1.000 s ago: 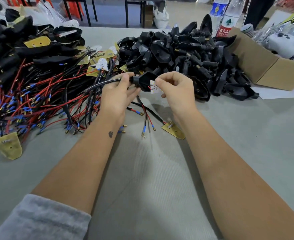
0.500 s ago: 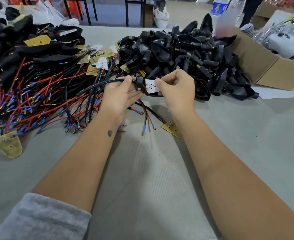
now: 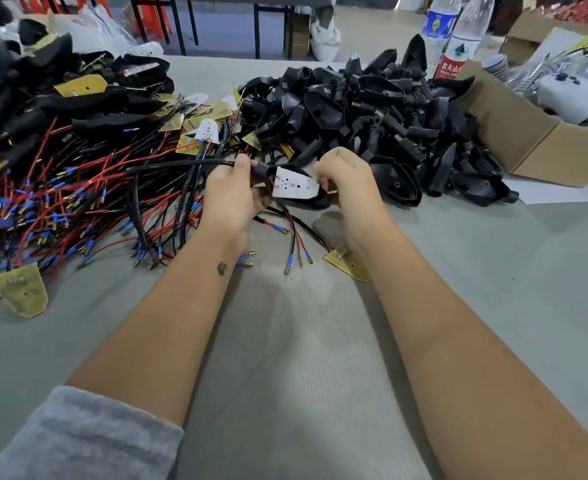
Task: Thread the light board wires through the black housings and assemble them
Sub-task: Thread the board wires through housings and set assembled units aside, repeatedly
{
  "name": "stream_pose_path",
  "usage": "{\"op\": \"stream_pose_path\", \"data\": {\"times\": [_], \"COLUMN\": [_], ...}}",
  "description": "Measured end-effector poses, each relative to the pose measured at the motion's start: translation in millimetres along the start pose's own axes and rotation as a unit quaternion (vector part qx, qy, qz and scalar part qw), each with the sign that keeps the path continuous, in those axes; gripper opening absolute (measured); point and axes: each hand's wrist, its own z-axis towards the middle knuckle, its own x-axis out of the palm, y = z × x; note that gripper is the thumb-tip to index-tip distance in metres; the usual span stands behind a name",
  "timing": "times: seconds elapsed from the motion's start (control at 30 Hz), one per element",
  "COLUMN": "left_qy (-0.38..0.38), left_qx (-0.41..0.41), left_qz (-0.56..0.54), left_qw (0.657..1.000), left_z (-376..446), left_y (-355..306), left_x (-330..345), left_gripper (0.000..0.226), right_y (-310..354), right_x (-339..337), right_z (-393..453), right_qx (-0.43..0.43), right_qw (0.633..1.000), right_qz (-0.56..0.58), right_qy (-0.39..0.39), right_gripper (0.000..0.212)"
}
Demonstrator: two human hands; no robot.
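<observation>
Step in hand: I judge it is the seating of the light board (image 3: 294, 184) into the black housing (image 3: 315, 199), after its wires pass through the neck.
Light board: white, LED side up, at the centre of the frame, lying on the open housing, between the two hands.
Left hand (image 3: 231, 199): its fingers are curled around the neck of the housing, where the black cable (image 3: 181, 164) goes out to the left.
Right hand (image 3: 349, 181): the fingers are curled at the right edge of the board; it seems to pinch the housing, but the contact is hidden.
Next move: probably to pull the cable tight and press the board flat inside the rim.
Stock: empty housings (image 3: 372, 112) in the upper middle, wired boards (image 3: 77, 188) at the left, both on the bench (image 3: 303, 375).
</observation>
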Motion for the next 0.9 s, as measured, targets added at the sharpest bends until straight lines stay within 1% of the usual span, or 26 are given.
{"op": "stream_pose_path", "data": {"times": [0.03,0.07,0.1,0.13,0.2,0.3,0.37,0.43,0.5,0.6,0.67,0.7,0.73,0.8,0.87,0.9], "left_qy": [0.002,0.011,0.031,0.059,0.133,0.235,0.267,0.280,0.284,0.280,0.280,0.272,0.252,0.182,0.106,0.085], "left_qx": [-0.009,-0.012,-0.011,-0.009,-0.004,0.024,0.051,0.078,0.083,0.068,0.043,0.030,0.023,0.021,0.008,0.006], "left_qz": [0.016,0.040,0.072,0.108,0.166,0.246,0.310,0.371,0.395,0.393,0.359,0.334,0.308,0.237,0.109,0.042], "left_qw": [1.000,0.999,0.997,0.992,0.977,0.940,0.911,0.882,0.870,0.874,0.889,0.902,0.917,0.954,0.988,0.995], "left_z": [-0.6,-1.3,-2.4,-4.4,-8.7,-16.6,-21.4,-23.7,-23.6,-22.0,-22.8,-23.3,-22.9,-17.2,-8.4,-3.4], "left_y": [-1.8,-4.0,-6.1,-8.3,-11.7,-14.3,-13.3,-11.9,-9.9,-7.3,-4.7,-4.1,-3.7,-3.1,-5.0,-5.7], "left_x": [0.2,-0.2,-0.6,-0.9,-1.4,-1.6,0.8,3.8,4.3,3.6,4.1,5.2,6.4,8.3,6.8,4.7], "left_gripper": [0.029,0.029,0.030,0.030,0.031,0.033,0.034,0.037,0.037,0.042,0.042,0.038,0.034,0.027,0.023,0.025], "right_y": [4.0,4.4,1.6,-1.0,-6.3,-6.5,-6.5,-9.8,-11.0,-13.5,-15.4,-16.0,-16.1,-16.3,-16.9,-17.3], "right_x": [-0.3,-1.3,-1.9,-2.5,-3.9,-0.1,1.7,2.9,3.1,0.2,-1.9,-2.2,-2.5,-1.9,-1.7,-1.1], "right_z": [0.6,-0.7,-2.7,-5.3,-8.1,-7.0,-8.7,-10.9,-10.3,-6.6,-4.6,-3.9,-4.0,-4.5,-5.1,-5.4], "right_qx": [0.061,0.076,0.062,0.045,0.034,0.014,-0.011,-0.061,-0.098,-0.101,-0.106,-0.114,-0.124,-0.139,-0.137,-0.131], "right_qw": [0.996,0.987,0.981,0.978,0.981,0.991,0.994,0.995,0.994,0.994,0.993,0.991,0.989,0.983,0.977,0.975], "right_qz": [0.063,0.127,0.168,0.180,0.157,0.087,0.062,0.023,-0.013,-0.032,-0.056,-0.070,-0.085,-0.120,-0.151,-0.161], "right_qy": [0.029,0.059,0.079,0.095,0.110,0.100,0.086,0.077,0.053,0.009,-0.010,-0.010,-0.004,0.020,0.055,0.075], "right_gripper": [0.039,0.038,0.035,0.034,0.035,0.036,0.030,0.023,0.018,0.017,0.019,0.022,0.025,0.028,0.026,0.025]}}
